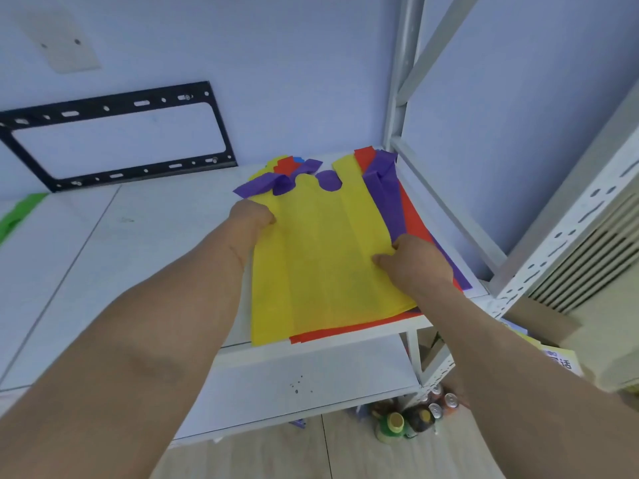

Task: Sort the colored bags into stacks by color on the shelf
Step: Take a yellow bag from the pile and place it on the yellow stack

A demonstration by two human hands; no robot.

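A yellow bag (321, 257) lies flat on top of a mixed pile at the right end of the white shelf (138, 243). Purple bags (382, 191) and red bags (413, 216) stick out from under it, with a bit of blue at the back. My left hand (251, 214) pinches the yellow bag's left edge near its upper corner. My right hand (415, 262) grips its right edge, thumb on top. A green bag (19, 210) lies at the far left edge of the shelf.
White metal shelf posts (397, 98) rise at the right. A black wall bracket (114, 133) leans behind the shelf. A lower shelf board (304, 385) sits below, with bottles and cans (415, 416) on the wooden floor. An air conditioner unit (587, 257) stands far right.
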